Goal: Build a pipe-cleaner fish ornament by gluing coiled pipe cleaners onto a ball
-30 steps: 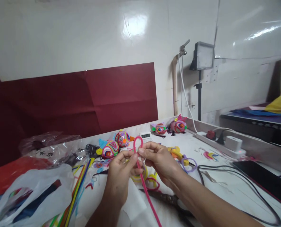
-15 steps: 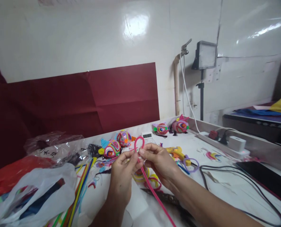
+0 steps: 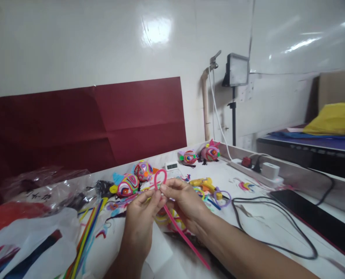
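Note:
A bright pink pipe cleaner (image 3: 181, 230) is bent into a loop at its top, and its long tail slants down to the right. My left hand (image 3: 143, 215) pinches it just under the loop between thumb and fingers. Close against it, my right hand (image 3: 182, 197) grips the same spot from the other side. The exact crossing of the strand is hidden by the fingertips. Behind the hands sit colourful fish-like balls, among them one with a blue fin (image 3: 126, 185) and one with orange trim (image 3: 143, 171). Yellow coiled pieces show partly beneath my hands.
A yellow glue gun (image 3: 203, 183) lies right of the hands, its black cable (image 3: 265, 198) curling across the table. Farther right are a phone (image 3: 312, 221) and a power strip (image 3: 254, 172). Plastic bags (image 3: 50, 228) and loose pipe cleaners (image 3: 88, 236) lie on the left.
The view has turned slightly right, so the surroundings shift left. Both hands keep their pinch on the pink pipe cleaner, and the loop looks a little smaller.

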The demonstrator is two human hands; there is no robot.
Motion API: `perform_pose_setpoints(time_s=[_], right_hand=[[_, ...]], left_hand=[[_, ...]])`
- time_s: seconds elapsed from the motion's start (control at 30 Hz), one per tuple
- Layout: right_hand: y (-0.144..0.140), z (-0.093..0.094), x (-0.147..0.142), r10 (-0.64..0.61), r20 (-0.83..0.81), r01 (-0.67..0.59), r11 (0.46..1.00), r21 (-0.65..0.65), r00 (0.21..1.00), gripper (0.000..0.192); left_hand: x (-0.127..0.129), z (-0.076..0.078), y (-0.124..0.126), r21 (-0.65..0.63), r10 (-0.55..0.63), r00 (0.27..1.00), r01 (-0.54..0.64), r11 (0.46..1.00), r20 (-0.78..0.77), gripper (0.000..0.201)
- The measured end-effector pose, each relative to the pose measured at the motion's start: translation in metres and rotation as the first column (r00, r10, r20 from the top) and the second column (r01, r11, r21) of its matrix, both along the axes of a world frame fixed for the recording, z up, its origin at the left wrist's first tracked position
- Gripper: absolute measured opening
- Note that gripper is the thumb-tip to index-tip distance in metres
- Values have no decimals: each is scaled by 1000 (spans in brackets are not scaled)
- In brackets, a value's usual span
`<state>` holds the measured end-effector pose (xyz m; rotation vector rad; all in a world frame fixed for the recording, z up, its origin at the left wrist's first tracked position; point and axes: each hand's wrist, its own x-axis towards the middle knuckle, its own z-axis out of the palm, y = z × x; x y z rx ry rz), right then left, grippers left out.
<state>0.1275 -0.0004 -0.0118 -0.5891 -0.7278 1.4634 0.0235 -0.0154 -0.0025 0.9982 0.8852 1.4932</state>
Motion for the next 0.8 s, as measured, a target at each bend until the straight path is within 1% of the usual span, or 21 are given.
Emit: perform_pose_setpoints(time_s=[0.17, 0.3, 0.4, 0.5, 0.53, 0.6, 0.63, 0.73, 0.8], right_hand=[[-2, 4, 0, 16, 13, -16, 1000, 4, 1000, 39], [-5, 8, 3, 23, 67, -24, 999, 20, 997, 39], [-8, 13, 9, 38, 134, -44, 998, 37, 990, 38], [-8, 18, 20, 12, 225, -28, 997, 67, 974, 33], [-6, 19, 26, -7, 286, -16, 997, 76, 958, 31], [2, 22, 44, -62, 438, 22, 995, 95, 897, 24], [8, 23, 55, -133, 558, 79, 990, 120, 819, 20], [41, 22, 99, -268, 676, 214, 963, 165, 686, 8], [71, 18, 131, -324, 766, 298, 937, 181, 555, 7]], left_hand=[[-2, -1, 3, 4, 10, 999, -9, 1000, -48, 33], [-4, -1, 4, 26, 27, 995, -25, 999, -91, 32], [-6, 1, 4, 32, 37, 993, -34, 999, -111, 34], [-9, 2, 5, 7, 59, 990, -59, 998, -126, 35], [-11, 2, 6, -2, 72, 988, -73, 997, -138, 34], [-14, 1, 8, -16, 96, 981, -100, 995, -167, 29], [-15, 1, 9, -20, 105, 978, -110, 994, -180, 27], [-20, -2, 12, -21, 126, 972, -132, 991, -199, 22], [-21, -3, 14, -21, 136, 967, -144, 989, -216, 22]])
